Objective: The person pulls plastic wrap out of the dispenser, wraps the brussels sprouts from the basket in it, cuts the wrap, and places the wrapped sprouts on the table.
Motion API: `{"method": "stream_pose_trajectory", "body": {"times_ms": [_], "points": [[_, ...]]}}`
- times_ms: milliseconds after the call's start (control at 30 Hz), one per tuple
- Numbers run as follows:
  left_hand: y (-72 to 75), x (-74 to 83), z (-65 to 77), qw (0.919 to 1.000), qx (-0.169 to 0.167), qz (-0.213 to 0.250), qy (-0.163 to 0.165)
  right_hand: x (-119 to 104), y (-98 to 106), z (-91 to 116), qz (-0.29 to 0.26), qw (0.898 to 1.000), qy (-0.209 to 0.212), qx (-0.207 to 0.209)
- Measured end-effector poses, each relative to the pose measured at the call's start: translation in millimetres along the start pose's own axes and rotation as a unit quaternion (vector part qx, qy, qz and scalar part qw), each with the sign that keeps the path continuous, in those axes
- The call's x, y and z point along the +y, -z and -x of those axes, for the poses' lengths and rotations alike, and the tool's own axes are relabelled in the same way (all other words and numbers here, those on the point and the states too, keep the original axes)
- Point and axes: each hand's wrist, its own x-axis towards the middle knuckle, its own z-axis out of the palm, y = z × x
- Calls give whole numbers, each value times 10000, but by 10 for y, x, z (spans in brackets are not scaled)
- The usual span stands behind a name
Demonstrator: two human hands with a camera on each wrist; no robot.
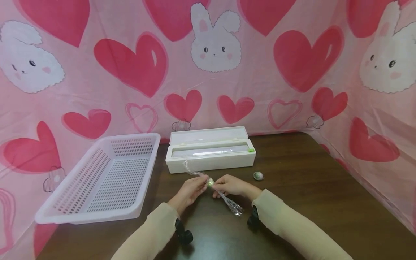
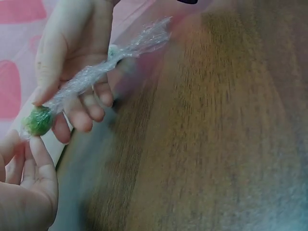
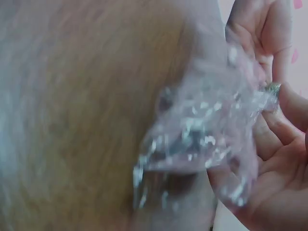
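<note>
A small green ball (image 1: 210, 182) wrapped in cling film is between the two hands, above the table in front of the white box. My left hand (image 1: 191, 189) pinches the film at the ball's left side, where one crumpled tail trails toward the box. From the other side, my right hand (image 1: 232, 186) pinches the wrap close to the ball. A long twisted film tail (image 2: 91, 74) runs past the right palm in the left wrist view. Its crinkled loose end (image 3: 202, 125) fills the middle of the right wrist view, blurred. What the green ball is made of cannot be told.
Behind the hands stands a white cling film box (image 1: 209, 164), lid raised, a film roll inside and a green slider (image 1: 251, 150) on its edge. Another wrapped green-white ball (image 1: 258, 176) lies to the right. A white perforated basket (image 1: 139, 213) stands at left.
</note>
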Motion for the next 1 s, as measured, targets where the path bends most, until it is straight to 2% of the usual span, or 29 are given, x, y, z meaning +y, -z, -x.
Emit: {"method": "stream_pose_trajectory", "body": {"times_ms": [133,233,400,600,667,900,1000], "points": [[16,41,-3,9998,-136,-155,-26,12,-23,2,-194,9998,11,55],[51,92,-19,9996,-79,-190,-216,23,-20,9,-214,9998,10,62],[87,154,-47,9983,90,72,-566,33,-8,19,-202,9998,-12,-73],[76,174,-65,9961,239,599,-597,39,-18,38,-311,9990,-73,-297],[75,185,-68,9957,152,689,-592,49,-25,44,-322,9990,-65,-313],[83,249,-69,9925,-467,996,-540,64,-15,52,-383,9988,-10,-311],[87,252,-70,9900,-525,1164,-600,51,-5,63,-383,9987,-40,-332]]}}
